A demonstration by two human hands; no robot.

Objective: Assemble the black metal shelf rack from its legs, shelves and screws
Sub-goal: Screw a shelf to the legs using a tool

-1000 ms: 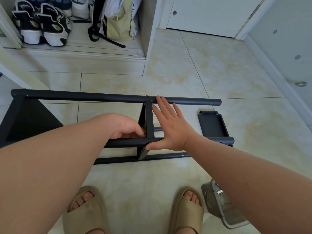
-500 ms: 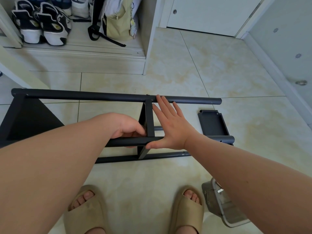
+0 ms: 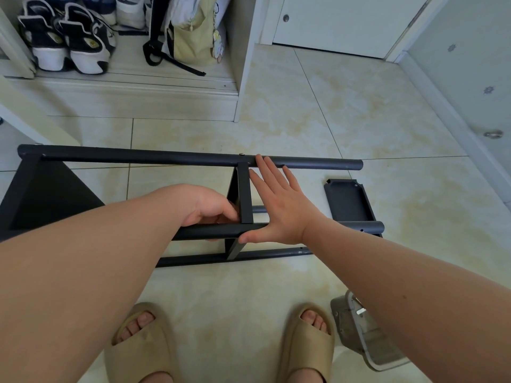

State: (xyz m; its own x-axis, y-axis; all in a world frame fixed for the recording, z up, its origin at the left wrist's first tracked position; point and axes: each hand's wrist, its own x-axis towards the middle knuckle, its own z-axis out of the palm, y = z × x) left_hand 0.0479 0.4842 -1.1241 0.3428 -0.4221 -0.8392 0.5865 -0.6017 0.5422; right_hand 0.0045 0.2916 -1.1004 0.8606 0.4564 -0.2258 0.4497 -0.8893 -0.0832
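The black metal rack (image 3: 154,157) lies on its side on the tiled floor, its round legs running left to right. One shelf (image 3: 41,200) is fixed at the left end. A middle shelf (image 3: 245,194) stands edge-on between the legs. My left hand (image 3: 210,205) curls its fingers round the near upper leg (image 3: 210,230) just left of that shelf. My right hand (image 3: 279,205) lies flat with straight fingers against the shelf's right face, thumb on the leg. A loose black shelf (image 3: 349,201) rests flat on the floor to the right.
A clear plastic box (image 3: 362,335) with small parts sits by my right foot. My feet in beige slippers (image 3: 143,344) stand close to the rack. Behind are an open cabinet with shoes (image 3: 69,42) and a bag (image 3: 190,37), and a white door at the back right.
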